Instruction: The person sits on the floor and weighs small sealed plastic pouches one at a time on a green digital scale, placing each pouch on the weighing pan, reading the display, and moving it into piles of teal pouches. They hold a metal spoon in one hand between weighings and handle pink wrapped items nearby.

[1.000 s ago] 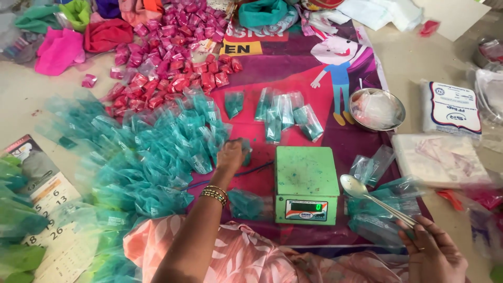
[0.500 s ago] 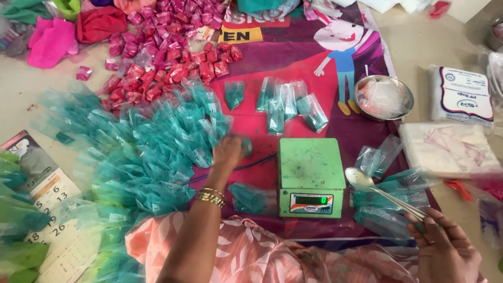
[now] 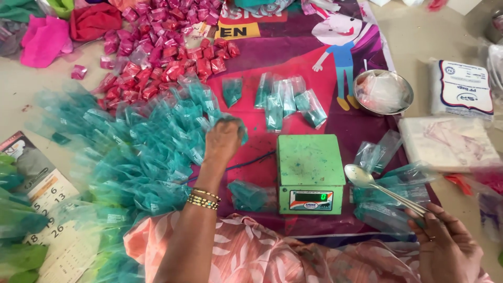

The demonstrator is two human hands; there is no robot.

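My left hand [image 3: 222, 140] reaches forward and is closed on a small clear pouch of teal powder [image 3: 237, 126], at the right edge of a big heap of teal pouches [image 3: 131, 152]. My right hand [image 3: 445, 246] holds a metal spoon [image 3: 367, 178] by its handle, bowl pointing left, just right of a small green weighing scale [image 3: 309, 167]. The scale's top is bare. One teal pouch [image 3: 249, 195] lies left of the scale, and several more [image 3: 285, 97] lie beyond it.
A pile of red pouches [image 3: 162, 47] lies at the back. A steel bowl [image 3: 382, 91] with plastic in it sits back right, beside bag packs [image 3: 461, 86]. Empty clear bags [image 3: 387, 183] lie right of the scale. A calendar sheet [image 3: 36, 199] is at left.
My left hand has moved forward from beside the scale toward the far pouches, carrying a teal pouch. The right hand with the spoon has stayed roughly in place.
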